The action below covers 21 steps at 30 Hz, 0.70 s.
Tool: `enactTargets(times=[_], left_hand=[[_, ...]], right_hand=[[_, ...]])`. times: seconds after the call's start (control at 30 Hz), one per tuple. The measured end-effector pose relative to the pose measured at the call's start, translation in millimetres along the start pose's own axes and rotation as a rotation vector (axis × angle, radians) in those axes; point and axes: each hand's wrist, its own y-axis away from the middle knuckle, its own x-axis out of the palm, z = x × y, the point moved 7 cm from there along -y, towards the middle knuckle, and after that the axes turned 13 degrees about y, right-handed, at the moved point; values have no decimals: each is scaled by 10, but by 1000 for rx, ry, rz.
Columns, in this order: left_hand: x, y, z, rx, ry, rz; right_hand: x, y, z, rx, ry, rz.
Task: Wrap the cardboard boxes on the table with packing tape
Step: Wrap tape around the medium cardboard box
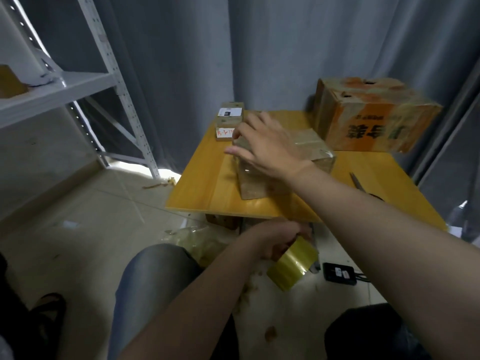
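Right now the right hand (262,144) rests on the brown cardboard box (309,145) at mid-tabletop (207,183), its grip spread. The left hand (275,237) has its grip curled round the yellowish packing tape roll (291,266) below the near edge, with the box up and ahead of it.

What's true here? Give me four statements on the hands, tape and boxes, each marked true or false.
1. The left hand holds the tape roll below the table edge. True.
2. The right hand hangs over the floor. False: it rests, fingers spread, on the brown box mid-table.
3. The scissors lie on the table's right side. True.
4. The small boxes sit on the floor. False: they stand at the table's far left corner.
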Motion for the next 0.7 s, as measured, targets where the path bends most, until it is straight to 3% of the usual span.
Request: enactTargets(times=[0.23,0.7], left_hand=[[-86,55,-84,60,-21,23],[-30,527,-247,109,-13,7]], right_hand=[[304,-78,143,-83,123,49],[416,96,301,-234,433,-108]])
